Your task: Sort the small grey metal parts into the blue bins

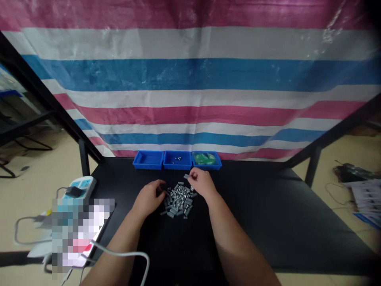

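A heap of small grey metal cylinders [178,201] lies on the black table [253,214], just in front of my hands. My left hand [148,198] rests at the heap's left edge with its fingers curled down. Whether those fingers grip a piece is hidden. My right hand [201,182] sits above the heap's far right side, and a small grey cylinder [186,176] sticks out from its fingertips.
Along the far table edge stand several blue trays: the left one [148,160], the middle one [177,160] with a few small metal pieces, and the right one [206,160] with green items. A power strip [80,186], a white cable [125,253] and a pixelated blurred object [80,234] lie near the left. A striped tarp [190,75] hangs behind.
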{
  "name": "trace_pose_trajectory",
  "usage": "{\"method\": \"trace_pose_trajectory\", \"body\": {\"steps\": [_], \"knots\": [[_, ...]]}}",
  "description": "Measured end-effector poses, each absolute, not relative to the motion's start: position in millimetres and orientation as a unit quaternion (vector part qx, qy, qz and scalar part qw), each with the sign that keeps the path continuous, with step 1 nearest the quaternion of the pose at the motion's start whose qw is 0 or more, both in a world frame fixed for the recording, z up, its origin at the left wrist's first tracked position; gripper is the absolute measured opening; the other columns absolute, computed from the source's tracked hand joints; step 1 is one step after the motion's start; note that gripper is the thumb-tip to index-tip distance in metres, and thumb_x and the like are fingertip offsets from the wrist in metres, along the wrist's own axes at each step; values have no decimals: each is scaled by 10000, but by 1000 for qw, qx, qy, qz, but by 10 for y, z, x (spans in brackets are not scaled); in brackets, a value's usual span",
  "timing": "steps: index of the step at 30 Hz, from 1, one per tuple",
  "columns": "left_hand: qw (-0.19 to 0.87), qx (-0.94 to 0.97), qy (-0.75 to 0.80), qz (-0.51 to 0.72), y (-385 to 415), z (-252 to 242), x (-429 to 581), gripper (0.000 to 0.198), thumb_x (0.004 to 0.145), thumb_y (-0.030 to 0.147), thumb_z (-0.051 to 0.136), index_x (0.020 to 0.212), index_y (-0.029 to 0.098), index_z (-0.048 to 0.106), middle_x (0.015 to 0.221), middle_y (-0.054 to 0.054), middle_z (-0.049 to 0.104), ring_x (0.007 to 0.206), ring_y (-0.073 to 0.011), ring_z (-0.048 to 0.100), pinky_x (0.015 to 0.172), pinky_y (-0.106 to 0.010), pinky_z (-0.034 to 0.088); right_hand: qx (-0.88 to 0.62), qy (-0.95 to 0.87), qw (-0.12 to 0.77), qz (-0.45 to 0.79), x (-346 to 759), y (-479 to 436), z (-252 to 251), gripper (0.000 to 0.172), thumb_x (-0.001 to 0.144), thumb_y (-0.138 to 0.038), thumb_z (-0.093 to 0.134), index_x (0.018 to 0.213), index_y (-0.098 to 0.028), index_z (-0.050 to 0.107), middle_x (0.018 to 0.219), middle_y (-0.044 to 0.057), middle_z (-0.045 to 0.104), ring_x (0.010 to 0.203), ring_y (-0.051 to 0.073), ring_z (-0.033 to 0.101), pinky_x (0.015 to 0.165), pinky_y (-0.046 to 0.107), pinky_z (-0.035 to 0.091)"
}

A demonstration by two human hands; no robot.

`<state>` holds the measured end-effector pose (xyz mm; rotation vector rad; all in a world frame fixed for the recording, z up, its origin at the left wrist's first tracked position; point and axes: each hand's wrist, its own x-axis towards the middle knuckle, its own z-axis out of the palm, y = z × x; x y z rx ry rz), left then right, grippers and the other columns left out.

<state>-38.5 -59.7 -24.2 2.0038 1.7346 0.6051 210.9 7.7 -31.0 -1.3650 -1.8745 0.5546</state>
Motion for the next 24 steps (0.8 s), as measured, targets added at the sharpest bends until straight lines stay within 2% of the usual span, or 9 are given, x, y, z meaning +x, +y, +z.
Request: {"method": "trace_pose_trajectory", "body": {"steps": [2,5,8,12,15,20,24], "knots": [[205,724,614,239,-648,-282,-367,290,874,250,606,1158,254,667,933,-28,674,782,-163,633,729,-271,462,-504,-705,440,235,2028,135,-333,51,803,-236,624,804,-218,671,647,-10,661,584,140,607,596,240,468],[198,731,600,259,-664,-316,-321,242,905,264,589,1125,256,689,995,-43,664,860,-169,645,786,-275,479,-461,-654,527,286,1880,235,-393,278,831,-317,644,1072,-189,695,917,77,749,748,183,696,680,281,564],[180,735,599,262,-647,-328,-267,215,911,266,598,1095,260,709,988,-39,676,928,-182,650,827,-281,475,-455,-632,547,308,1787,274,-462,449,827,-342,651,1238,-161,646,1124,147,727,832,205,716,719,320,602],[163,724,630,232,-603,-338,-209,184,910,268,604,1041,259,733,952,-35,701,912,-190,657,797,-284,464,-471,-707,470,240,1820,174,-464,280,832,-284,627,1077,-178,713,938,91,738,741,182,678,718,320,578],[153,721,645,204,-559,-325,-187,160,900,259,606,993,255,736,927,-32,722,899,-201,667,774,-287,455,-467,-764,392,212,1902,80,-385,168,826,-233,628,956,-201,729,843,47,718,747,172,652,742,299,538],[128,710,656,222,-348,-147,-159,153,903,270,591,986,265,719,931,-18,757,871,-209,694,728,-284,456,-484,-778,341,210,2008,35,-273,153,832,-171,602,920,-199,725,804,26,686,731,156,617,704,263,472],[112,692,664,262,12,75,-95,194,922,300,578,1050,260,717,965,-29,767,865,-204,704,726,-270,469,-445,-818,270,244,2063,9,-251,150,764,-105,631,836,-204,718,749,-8,657,684,129,586,671,234,428]]}}
